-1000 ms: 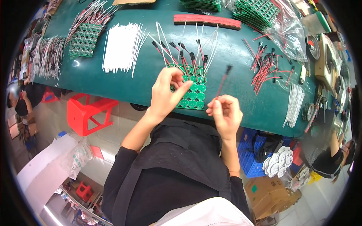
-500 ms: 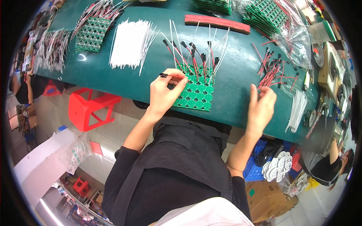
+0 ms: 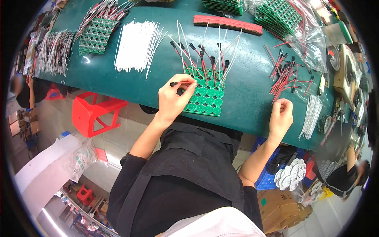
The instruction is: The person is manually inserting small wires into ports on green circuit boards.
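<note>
Between the closed fingertips of my left hand (image 3: 172, 98) is a connector lead (image 3: 173, 83) with a black plug and red wire. That hand rests over the left edge of a green circuit-board panel (image 3: 207, 98). Leads with black plugs and thin white wires stand up from the panel's far rows. At the right, my right hand (image 3: 281, 118) is closed in a pinch at the near end of a loose pile of red-and-black connector leads (image 3: 282, 81). A red wire end meets its fingertips.
White wires lie in a large bundle (image 3: 136, 46) left of the panel and a smaller bundle (image 3: 312, 112) at right. A red foam-like strip (image 3: 227, 25) lies behind the panel. Stacked circuit boards (image 3: 278, 17) and a clear plastic bag (image 3: 312, 41) occupy the far right. A red stool (image 3: 85, 114) stands left.
My right hand has moved slightly right and down, and its spread fingers have closed into a pinch at the lead pile. My left hand has barely shifted.
</note>
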### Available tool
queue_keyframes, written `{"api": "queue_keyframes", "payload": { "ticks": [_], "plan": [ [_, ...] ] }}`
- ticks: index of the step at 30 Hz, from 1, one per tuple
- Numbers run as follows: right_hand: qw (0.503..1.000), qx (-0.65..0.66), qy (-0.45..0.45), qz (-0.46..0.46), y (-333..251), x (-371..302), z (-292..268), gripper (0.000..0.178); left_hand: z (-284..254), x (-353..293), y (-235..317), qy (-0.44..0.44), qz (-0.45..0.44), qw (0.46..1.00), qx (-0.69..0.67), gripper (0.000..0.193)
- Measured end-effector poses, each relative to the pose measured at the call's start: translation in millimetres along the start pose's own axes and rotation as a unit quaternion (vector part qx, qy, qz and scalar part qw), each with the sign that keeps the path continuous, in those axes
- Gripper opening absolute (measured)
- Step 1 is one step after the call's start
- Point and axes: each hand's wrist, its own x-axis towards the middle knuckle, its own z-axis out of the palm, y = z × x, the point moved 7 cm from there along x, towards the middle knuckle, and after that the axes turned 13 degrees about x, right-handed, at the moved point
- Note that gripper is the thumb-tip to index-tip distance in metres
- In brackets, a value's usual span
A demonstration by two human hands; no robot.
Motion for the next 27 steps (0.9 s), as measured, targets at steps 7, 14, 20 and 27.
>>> {"api": "queue_keyframes", "payload": {
  "ticks": [7,14,20,27],
  "plan": [
    [0.911,0.407,-0.010,0.067,1,-12,2,0.005,1,-2,6,0.029,0.030,0.999,0.021,0.013],
    [0.854,0.505,-0.119,0.045,-37,-38,28,0.007,4,-4,17,0.040,0.134,0.980,0.142,0.018],
    [0.815,0.510,-0.270,0.043,-76,-78,79,0.009,2,2,6,0.031,-0.003,0.998,0.060,0.024],
    [0.879,0.279,-0.214,-0.322,-128,-92,99,0.022,7,-18,12,-0.157,-0.063,0.952,-0.255,0.022]
  ]
}}
